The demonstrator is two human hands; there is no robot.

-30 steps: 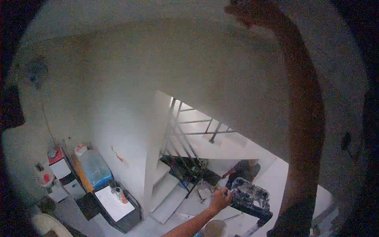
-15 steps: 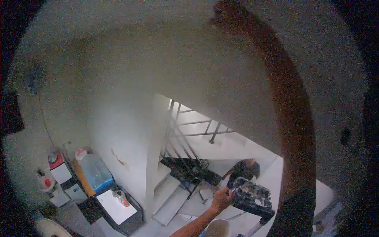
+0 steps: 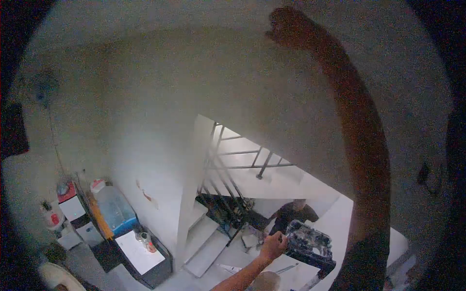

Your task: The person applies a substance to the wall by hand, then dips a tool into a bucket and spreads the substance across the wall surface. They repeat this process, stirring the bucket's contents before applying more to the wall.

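My left hand (image 3: 274,246) is closed at the left edge of a dark, paint-spattered tray (image 3: 310,240), low in the view. My right arm reaches high up along the right side. At its end, my right hand (image 3: 290,28) is curled near the top of the pale wall (image 3: 233,72); whatever its fingers hold is too dark to make out. Directly behind the tray, a person in dark clothing (image 3: 296,212) is partly hidden by it.
Stairs (image 3: 208,245) and metal railings (image 3: 238,153) show through the sloped opening. At the lower left are a blue-based clear container (image 3: 114,206), a dark cabinet with a white top (image 3: 141,252) and boxes (image 3: 73,208). A round pale object (image 3: 267,281) lies below my left forearm.
My right hand appears slightly lower and further right. The view has shifted a little. My left hand keeps its place at the tray, and the person behind it has shifted slightly.
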